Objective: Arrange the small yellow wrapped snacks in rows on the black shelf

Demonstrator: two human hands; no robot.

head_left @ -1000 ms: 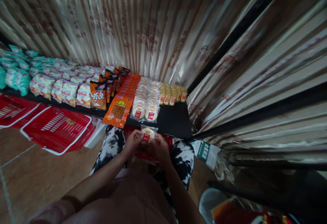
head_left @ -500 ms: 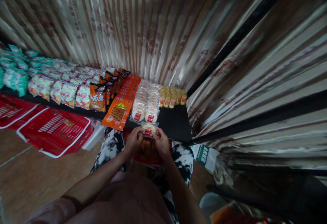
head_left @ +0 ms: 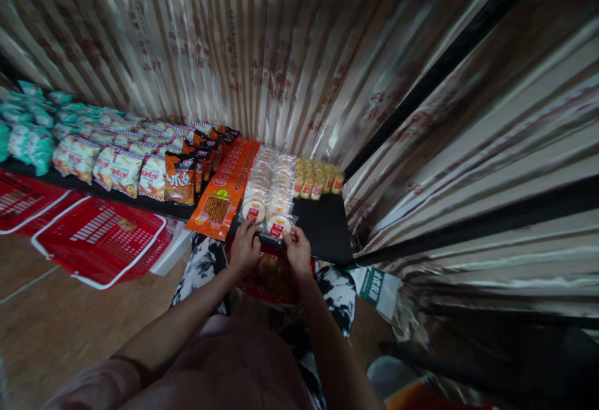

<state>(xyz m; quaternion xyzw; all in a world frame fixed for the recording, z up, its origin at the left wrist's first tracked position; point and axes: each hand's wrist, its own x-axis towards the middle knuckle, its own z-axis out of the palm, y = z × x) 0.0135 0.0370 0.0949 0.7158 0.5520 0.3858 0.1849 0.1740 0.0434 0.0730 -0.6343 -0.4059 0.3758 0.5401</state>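
Note:
My right hand (head_left: 297, 248) pinches the lower right edge of a clear-wrapped round rice cracker packet (head_left: 277, 228) with a red label. This packet lies at the front of the right-hand row of similar packets. My left hand (head_left: 246, 249) is beside it with fingers slightly bent and apart, at the front of the left-hand rice cracker row (head_left: 253, 210). Its fingertips seem to touch that row's front packet, and I see nothing held in them. Both rows stand on a black shelf (head_left: 322, 226), between an orange snack-stick bag (head_left: 219, 201) and small yellow-topped packs (head_left: 313, 179).
Orange-and-black snack bags (head_left: 180, 176), white snack bags (head_left: 119, 170) and green bags (head_left: 35, 141) line the shelf leftward. Red baskets (head_left: 100, 235) sit below left; another red basket (head_left: 276, 294) is between my knees. A striped curtain (head_left: 281, 42) hangs behind, with dark poles at right.
The rice cracker packet has moved forward from both hands at the shelf edge onto the front of the right row. My left hand has come off it and shifted slightly left.

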